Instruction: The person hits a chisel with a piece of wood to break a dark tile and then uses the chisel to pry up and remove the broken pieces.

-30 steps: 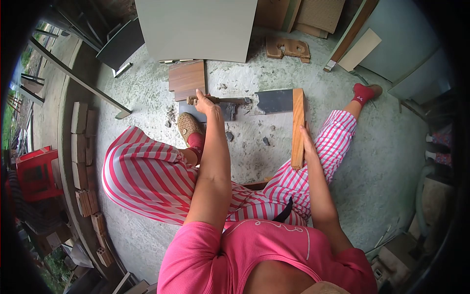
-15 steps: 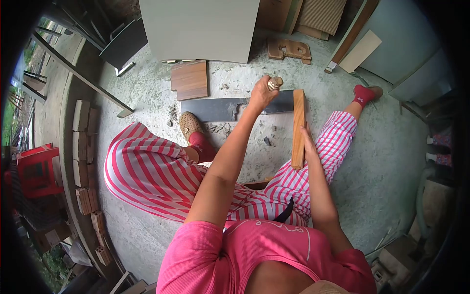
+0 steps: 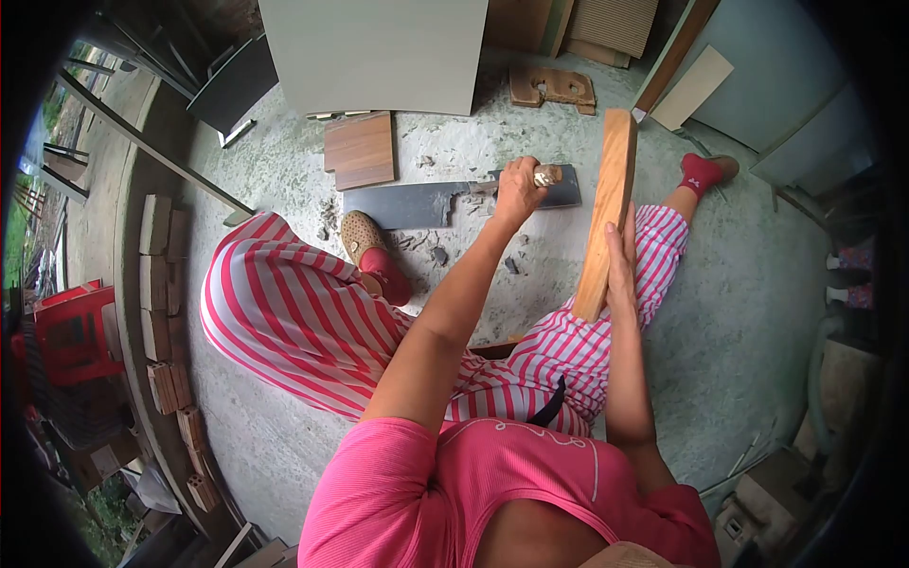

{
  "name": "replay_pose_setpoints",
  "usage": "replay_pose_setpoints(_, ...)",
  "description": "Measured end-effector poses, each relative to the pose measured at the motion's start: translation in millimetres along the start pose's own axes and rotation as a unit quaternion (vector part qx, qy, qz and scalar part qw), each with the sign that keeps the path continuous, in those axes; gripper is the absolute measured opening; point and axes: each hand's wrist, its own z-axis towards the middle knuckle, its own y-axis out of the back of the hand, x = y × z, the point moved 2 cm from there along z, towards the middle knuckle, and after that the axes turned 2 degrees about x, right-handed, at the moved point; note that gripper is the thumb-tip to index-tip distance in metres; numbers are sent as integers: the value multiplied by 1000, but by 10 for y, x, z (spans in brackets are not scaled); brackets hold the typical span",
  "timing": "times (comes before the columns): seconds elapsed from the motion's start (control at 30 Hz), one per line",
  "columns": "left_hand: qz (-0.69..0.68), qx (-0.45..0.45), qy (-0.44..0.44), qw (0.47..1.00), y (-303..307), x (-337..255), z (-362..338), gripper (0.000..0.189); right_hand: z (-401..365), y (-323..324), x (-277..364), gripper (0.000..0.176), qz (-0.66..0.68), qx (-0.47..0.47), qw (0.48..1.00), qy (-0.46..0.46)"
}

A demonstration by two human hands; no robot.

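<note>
My left hand [image 3: 519, 194] is wrapped around the pale, bound handle [image 3: 547, 176] of a bladed tool. Its grey blade [image 3: 440, 168] points left, over a dark grey board [image 3: 398, 205] on the floor. A jagged gap shows near the board's middle, partly behind the blade and hand. On the right, my right hand [image 3: 620, 265] grips the side of a long wooden block [image 3: 608, 204]. The block is tilted, its far end raised and its near end by my right thigh.
Dark chips [image 3: 439, 256] lie on the concrete floor. Beyond the board are a brown wooden panel [image 3: 360, 151], a cut wooden piece [image 3: 552, 87] and a large pale panel [image 3: 374, 57]. Bricks [image 3: 154, 275] line the left; a red chair [image 3: 76, 331] stands beyond.
The wooden block has come up off the board's right end and tilted. My left hand has lowered and moved slightly right, and the blade is now visible. The board's gap looks wider.
</note>
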Motion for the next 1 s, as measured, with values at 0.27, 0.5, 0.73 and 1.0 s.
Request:
replay_pose_setpoints(0.27, -76, -84, 137, 984, 320, -29, 153, 28, -60, -238, 370, 80, -16, -21, 988, 149)
replay_pose_setpoints(0.5, -80, -65, 108, 989, 279, 31, 126, 26, 29, -413, 136, 80, -87, 136, 986, 44)
replay_pose_setpoints(0.73, -91, -62, 90, 990, 288, -10, 92, 24, -51, -244, 1047, 87, -27, -10, 976, 217)
replay_pose_setpoints(1.0, -110, -77, 80, 988, 195, 68, 69, 25, 69, -534, 162, 80, -213, 137, 963, 87)
